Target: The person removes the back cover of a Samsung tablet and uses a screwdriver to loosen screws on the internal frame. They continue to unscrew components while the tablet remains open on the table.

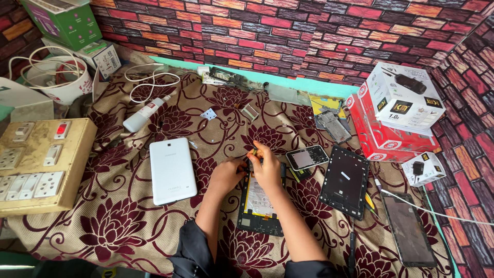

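An opened tablet point(260, 206) with its back cover off lies on the maroon floral cloth point(123, 221), its battery and black frame showing. My left hand point(228, 174) rests on the tablet's upper left edge. My right hand point(266, 166) sits over the top of the tablet and pinches a small yellowish tool point(252, 152) between its fingertips. Both hands hide the tablet's upper end. A white tablet back cover point(172, 170) lies to the left of my hands.
A wooden switchboard point(36, 164) sits at the left. A small phone point(306, 157), a black tablet frame point(345, 181) and a dark screen panel point(409, 229) lie to the right. Red and white boxes point(391, 113) stack at the back right. A white bottle point(141, 117) and cables lie at the back left.
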Demonstrator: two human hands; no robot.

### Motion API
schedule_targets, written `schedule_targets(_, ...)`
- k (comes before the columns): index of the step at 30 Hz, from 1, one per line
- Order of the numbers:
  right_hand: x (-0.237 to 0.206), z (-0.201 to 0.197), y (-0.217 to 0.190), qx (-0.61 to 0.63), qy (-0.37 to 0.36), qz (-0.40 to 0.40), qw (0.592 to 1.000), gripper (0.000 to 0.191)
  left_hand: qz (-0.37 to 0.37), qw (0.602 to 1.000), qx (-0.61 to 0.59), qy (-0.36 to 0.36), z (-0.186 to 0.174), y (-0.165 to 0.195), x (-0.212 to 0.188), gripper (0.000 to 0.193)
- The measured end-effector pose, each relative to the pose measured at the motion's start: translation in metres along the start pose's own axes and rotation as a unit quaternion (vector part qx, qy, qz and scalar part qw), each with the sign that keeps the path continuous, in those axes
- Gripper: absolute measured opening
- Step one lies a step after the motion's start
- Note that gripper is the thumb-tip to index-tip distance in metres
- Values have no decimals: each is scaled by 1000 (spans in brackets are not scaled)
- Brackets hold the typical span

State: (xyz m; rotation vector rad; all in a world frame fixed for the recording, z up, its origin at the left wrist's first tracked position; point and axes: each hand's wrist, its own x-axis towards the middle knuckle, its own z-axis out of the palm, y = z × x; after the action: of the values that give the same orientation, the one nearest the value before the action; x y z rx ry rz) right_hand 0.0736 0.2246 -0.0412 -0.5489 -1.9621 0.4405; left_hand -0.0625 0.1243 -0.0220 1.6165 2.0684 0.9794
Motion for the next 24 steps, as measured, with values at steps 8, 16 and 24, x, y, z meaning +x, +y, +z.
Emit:
schedule_targets(8, 10, -18, 2, 187, -83, 105, 973, 46, 5, 1000, -1, 3, 1, -2, 0, 29)
schedule_targets(16, 16, -15, -28, -41, 8, -1, 999, 64, 13, 1000, -1, 9, 2, -4, 1, 31)
schedule_targets(24, 13, -12, -7, 127, -121, 115, 978, 55, 6, 1000, 5, 1, 2, 0, -1, 28)
